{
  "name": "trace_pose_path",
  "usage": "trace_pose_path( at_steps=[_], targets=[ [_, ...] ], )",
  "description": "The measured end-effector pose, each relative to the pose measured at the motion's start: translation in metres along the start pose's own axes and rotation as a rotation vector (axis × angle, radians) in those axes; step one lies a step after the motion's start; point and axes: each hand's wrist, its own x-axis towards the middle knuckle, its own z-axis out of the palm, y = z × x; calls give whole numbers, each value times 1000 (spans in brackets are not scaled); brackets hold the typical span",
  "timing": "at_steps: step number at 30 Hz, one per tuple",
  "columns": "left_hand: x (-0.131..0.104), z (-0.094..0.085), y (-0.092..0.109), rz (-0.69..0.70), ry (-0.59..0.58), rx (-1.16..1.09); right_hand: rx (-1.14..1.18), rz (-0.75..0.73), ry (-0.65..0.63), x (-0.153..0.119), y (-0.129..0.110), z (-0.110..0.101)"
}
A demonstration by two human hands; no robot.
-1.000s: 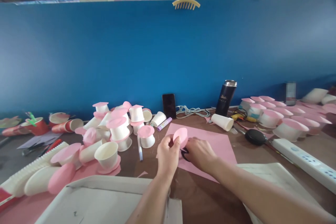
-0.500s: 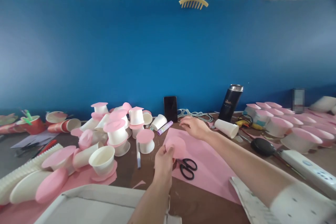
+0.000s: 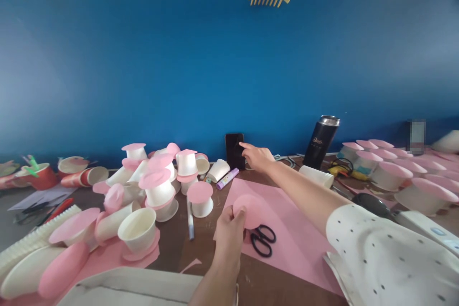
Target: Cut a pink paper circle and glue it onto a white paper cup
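Between the thumb and fingers of my left hand [image 3: 231, 227] is a round pink paper disc [image 3: 251, 211], held above the pink paper sheet [image 3: 287, 234]. Black-handled scissors [image 3: 263, 241] lie on that sheet beside the disc; their blades are hidden. My right hand [image 3: 258, 158] reaches forward, index finger stretched out at the dark screen of a phone [image 3: 234, 150] that leans on the blue wall. I cannot tell whether the fingertip touches the screen. Nothing shows in that hand.
White paper cups with pink discs [image 3: 159, 184] crowd the left, with an upright cup [image 3: 136, 229] in front. A purple glue stick [image 3: 227, 178] and pen [image 3: 190, 217] lie centrally. On the right are a black flask [image 3: 321, 141], a power strip [image 3: 428, 229] and more pink-topped cups [image 3: 390, 174].
My right hand has moved from above the back of the pink sheet forward to the phone, its index finger now extended. My left hand still holds the disc. The view has shifted slightly.
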Motion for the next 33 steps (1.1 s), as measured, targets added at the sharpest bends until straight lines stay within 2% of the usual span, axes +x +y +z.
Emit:
trace_pose_path(
  at_steps=[4, 8, 14, 20, 28, 33],
  targets=[
    [-1, 0, 0, 23, 4, 28, -9, 43, 51, -2, 2, 4],
    [-2, 1, -1, 32, 1, 8, -28, 33, 44, -10, -1, 14],
    [-3, 3, 2, 25, -51, -21, -73, -36, -37, -22, -9, 26],
    [-3, 2, 3, 45, -46, 22, -94, -82, -101, -14, -13, 28],
    [-5, 1, 6, 79, -39, 14, -8, 96, 31, 1, 1, 2],
    [-4, 2, 5, 73, 1, -52, 100, 313, 129, -4, -3, 8]
  ],
)
